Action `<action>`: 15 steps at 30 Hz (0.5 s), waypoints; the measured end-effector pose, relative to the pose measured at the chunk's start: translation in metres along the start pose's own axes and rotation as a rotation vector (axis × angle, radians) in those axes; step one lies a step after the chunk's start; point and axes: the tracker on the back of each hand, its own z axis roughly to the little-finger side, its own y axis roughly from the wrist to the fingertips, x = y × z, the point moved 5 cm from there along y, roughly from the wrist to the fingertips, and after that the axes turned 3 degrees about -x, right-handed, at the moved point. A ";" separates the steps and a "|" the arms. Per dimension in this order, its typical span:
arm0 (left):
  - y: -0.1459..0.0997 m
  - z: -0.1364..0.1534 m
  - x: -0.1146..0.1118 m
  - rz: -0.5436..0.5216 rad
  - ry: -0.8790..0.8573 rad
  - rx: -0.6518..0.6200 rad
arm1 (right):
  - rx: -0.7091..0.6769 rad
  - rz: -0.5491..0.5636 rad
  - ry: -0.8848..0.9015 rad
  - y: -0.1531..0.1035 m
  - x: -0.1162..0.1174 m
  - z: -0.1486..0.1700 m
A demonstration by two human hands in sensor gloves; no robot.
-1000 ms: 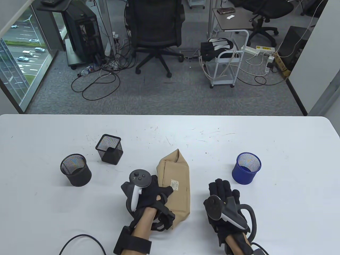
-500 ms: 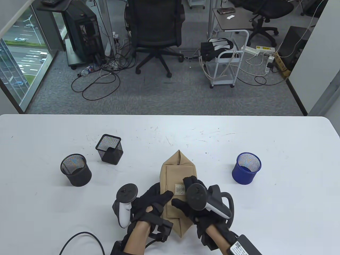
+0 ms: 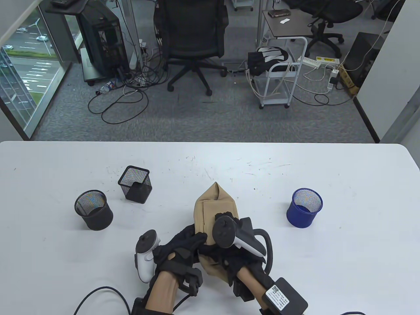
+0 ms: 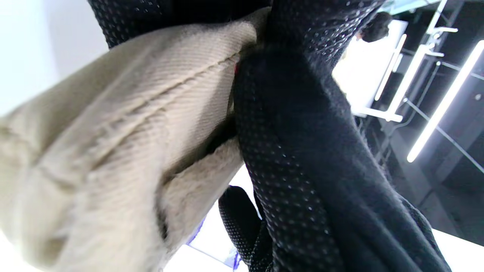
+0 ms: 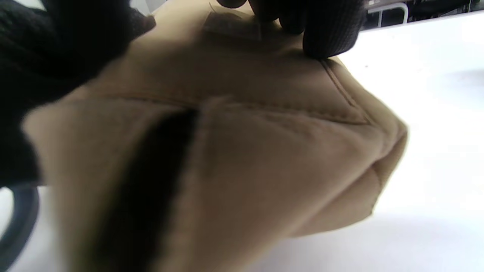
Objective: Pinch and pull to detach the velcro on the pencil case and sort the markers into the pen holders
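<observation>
A tan fabric pencil case [image 3: 215,203] lies in the middle of the table, its near end under both gloved hands. My left hand [image 3: 190,241] grips the case's left side, fingers curled over the fabric [image 4: 124,124]. My right hand [image 3: 226,229] comes over from the right and pinches the flap near its label patch, where its fingertips [image 5: 329,30] press on the cloth [image 5: 245,124]. No markers are in view. The pen holders stand apart: a round black mesh one [image 3: 94,210], a square black mesh one [image 3: 135,184] and a blue one [image 3: 304,207].
The white table [image 3: 344,262] ends at its far edge just past the holders. A black cable [image 3: 98,293] loops near the front left edge. Office chairs, a cart and cables are on the floor beyond.
My right hand moved from the bare table on the right onto the case and took hold of its flap. The left hand slid nearer along the case, which has tilted and shifted slightly.
</observation>
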 end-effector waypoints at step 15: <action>-0.003 -0.008 0.015 -0.088 0.055 -0.035 | 0.097 0.235 0.514 -0.018 -0.036 0.072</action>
